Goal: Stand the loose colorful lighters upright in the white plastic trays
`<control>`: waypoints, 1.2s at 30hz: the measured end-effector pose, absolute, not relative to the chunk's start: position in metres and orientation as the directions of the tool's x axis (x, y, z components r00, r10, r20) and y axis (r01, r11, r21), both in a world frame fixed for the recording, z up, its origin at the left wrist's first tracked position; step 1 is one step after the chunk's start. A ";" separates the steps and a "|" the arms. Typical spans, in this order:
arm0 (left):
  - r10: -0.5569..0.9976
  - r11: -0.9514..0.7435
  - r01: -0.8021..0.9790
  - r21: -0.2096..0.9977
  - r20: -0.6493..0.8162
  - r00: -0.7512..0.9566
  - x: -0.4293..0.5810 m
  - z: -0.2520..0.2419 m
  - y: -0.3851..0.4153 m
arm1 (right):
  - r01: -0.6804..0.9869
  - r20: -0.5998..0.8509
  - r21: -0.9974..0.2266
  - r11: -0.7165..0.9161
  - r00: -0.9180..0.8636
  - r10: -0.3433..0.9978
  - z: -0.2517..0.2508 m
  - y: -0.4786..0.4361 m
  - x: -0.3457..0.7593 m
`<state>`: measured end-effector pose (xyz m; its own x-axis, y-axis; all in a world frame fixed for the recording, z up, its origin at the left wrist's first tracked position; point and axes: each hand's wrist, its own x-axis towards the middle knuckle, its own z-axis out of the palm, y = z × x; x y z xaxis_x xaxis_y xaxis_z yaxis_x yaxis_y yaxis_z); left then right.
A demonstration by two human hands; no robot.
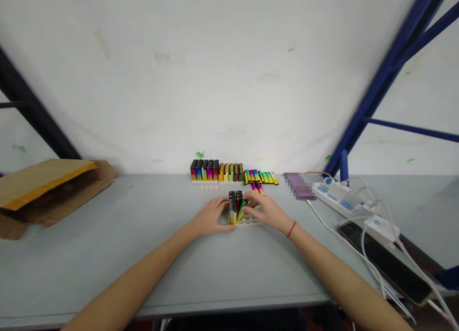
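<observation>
The fingers [251,195] of the right hand [268,209] pinch a green lighter [241,211], which leans in the tray [247,222] beside a cluster of upright lighters [233,209] with dark tops. The left hand [209,218] is curved about the tray's left end, thumb parted from the other fingers and lying along the near edge; how firmly it grips, I cannot tell. The tray sits on the grey table [161,202], between the two hands, its holes showing on the right side. Behind it, near the wall [229,82], stand a multicoloured block [204,171] of lighters and a yellowish block [229,172], with a loose row [261,177] lying just to their right. Farther right are a purple object [300,185], pixelated, a power strip [353,204], white cables [324,222] and a black phone [385,261]. An open paper package [50,178] lies at far left.
</observation>
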<state>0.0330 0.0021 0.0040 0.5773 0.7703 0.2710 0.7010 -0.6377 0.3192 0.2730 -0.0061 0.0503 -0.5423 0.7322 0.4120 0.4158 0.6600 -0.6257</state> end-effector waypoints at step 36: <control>0.817 -0.576 0.785 0.228 0.170 0.551 0.043 0.006 0.017 | 0.955 0.150 -0.236 0.178 -0.146 0.978 0.021 0.061 0.317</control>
